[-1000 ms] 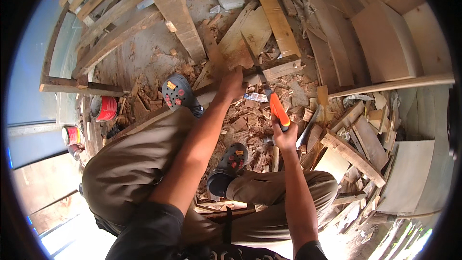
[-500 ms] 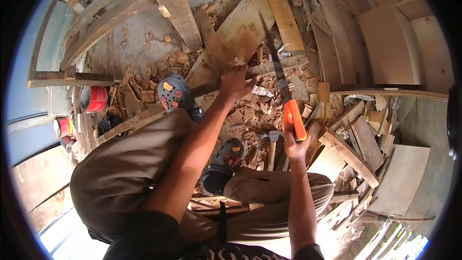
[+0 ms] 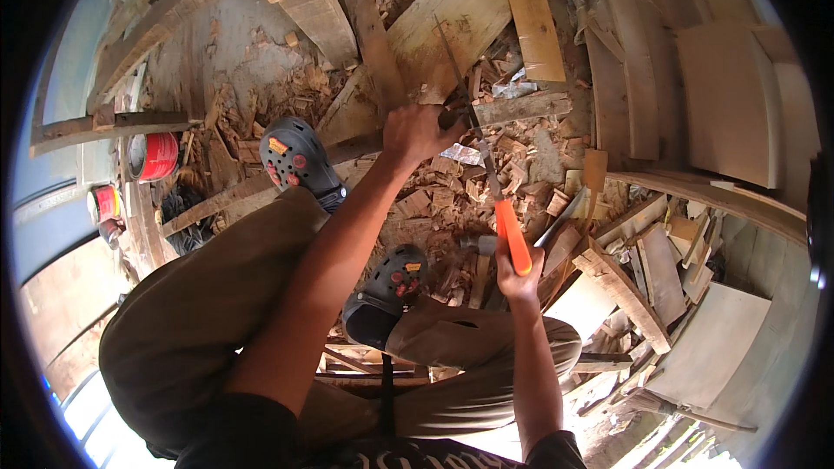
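My right hand [image 3: 519, 271] is closed round the orange handle of a handsaw [image 3: 512, 234]. The saw's dark, narrow blade points away from me and crosses a long wooden batten [image 3: 528, 108] close to my left hand. Pressed down over that batten, my left hand [image 3: 417, 132] has its fingers wrapped on it, thumb toward the blade. The fingertips are partly hidden. Beyond the hand lie a wide, worn board [image 3: 456, 22] and a narrower brown board [image 3: 375, 52]. Whether the teeth touch the batten I cannot tell.
Wood chips [image 3: 434, 195] cover the floor around my clogs [image 3: 300, 156]. A hammer [image 3: 476, 245] lies beside my right hand. Offcuts [image 3: 630, 295] are heaped at the right, and boards [image 3: 300, 4] lean at the far left. A red can [image 3: 158, 156] stands at the left.
The saw has swung left and its blade is now beside my left hand at the batten. My right hand has come slightly left and lower. My left hand stays on the batten; the view has shifted.
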A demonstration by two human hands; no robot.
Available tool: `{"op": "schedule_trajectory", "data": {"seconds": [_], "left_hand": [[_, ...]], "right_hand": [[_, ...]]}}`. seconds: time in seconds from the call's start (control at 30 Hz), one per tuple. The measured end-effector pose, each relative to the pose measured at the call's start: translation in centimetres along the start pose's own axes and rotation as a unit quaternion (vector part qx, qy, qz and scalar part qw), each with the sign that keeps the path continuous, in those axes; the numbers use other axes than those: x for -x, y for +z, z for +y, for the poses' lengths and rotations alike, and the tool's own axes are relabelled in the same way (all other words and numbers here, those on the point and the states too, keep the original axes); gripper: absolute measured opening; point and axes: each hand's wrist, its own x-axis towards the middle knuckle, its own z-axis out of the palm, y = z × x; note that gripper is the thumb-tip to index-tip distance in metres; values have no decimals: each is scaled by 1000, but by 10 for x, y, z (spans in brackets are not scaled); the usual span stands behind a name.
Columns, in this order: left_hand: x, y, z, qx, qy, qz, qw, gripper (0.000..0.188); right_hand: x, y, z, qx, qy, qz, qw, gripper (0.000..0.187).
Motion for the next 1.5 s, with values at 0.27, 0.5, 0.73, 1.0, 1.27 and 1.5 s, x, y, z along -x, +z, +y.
{"op": "schedule_trajectory", "data": {"seconds": [0.27,0.5,0.73,1.0,1.27,1.5], "left_hand": [[0,9,-3,-1,-3,39,999,55],[5,12,-4,-19,-25,51,998,50],[-3,14,10,-6,-49,81,995,52],[-4,6,5,-6,-80,41,996,50],[-1,11,-3,-4,-63,45,997,52],[-5,13,10,38,-83,37,995,49]], "right_hand": [[0,7,-5,64,-142,13,988,13],[32,7,11,47,-78,30,995,6],[-33,23,-52,41,-22,35,998,25],[61,-44,-65,49,82,4,995,10],[6,-5,-67,110,98,-12,989,9],[-33,18,-74,6,89,57,994,14]]}}
